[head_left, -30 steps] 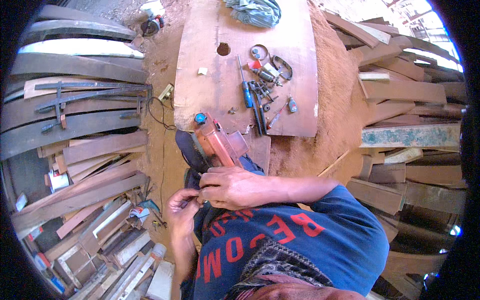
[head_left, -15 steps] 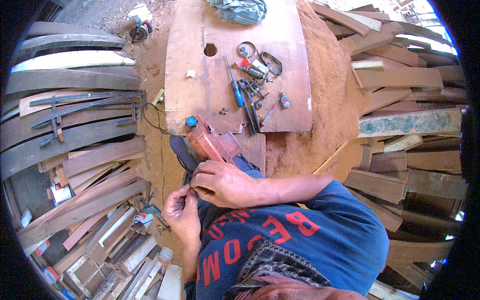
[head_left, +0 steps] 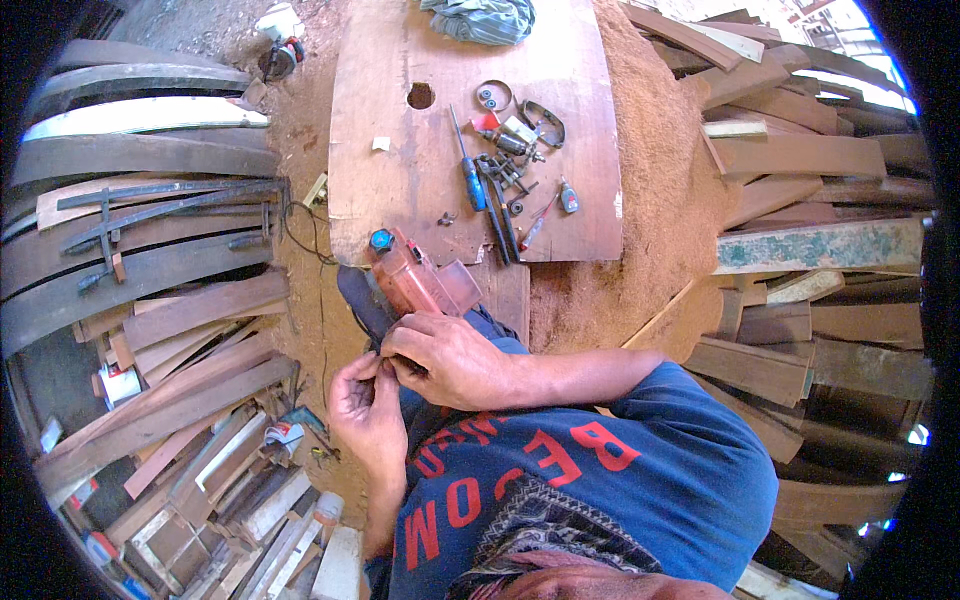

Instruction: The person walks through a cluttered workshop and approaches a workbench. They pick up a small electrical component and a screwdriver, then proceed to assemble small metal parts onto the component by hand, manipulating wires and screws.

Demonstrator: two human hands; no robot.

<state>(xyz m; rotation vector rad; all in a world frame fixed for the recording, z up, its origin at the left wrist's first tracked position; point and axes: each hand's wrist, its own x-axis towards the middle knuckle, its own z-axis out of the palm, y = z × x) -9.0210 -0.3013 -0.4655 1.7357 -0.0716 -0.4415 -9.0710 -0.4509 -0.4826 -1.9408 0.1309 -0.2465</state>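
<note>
An orange-red power tool housing (head_left: 415,280) with a round blue knob rests across my lap, just short of the board. My right hand (head_left: 440,362) lies against its near end, fingers curled. Below and to the left, my left hand (head_left: 368,408) is closed in a pinch, its fingertips meeting those of the right. Whatever sits between the fingertips is too small and hidden to name. On the board (head_left: 380,190) beyond lie a blue-handled screwdriver (head_left: 472,180), a motor part (head_left: 510,142), dark metal pieces (head_left: 508,172) and a small bottle (head_left: 569,196).
Stacked planks (head_left: 150,160) line the left, with a clamp (head_left: 107,235) on them. More timber (head_left: 800,155) is piled on the right. Sawdust (head_left: 655,150) heaps beside the board. A bundled cloth (head_left: 483,20) lies at its far end. A cable (head_left: 300,235) runs along the left.
Both hands have shifted very slightly, with the fingertips still together. The view has moved a little. The tool housing and the parts on the board look unchanged.
</note>
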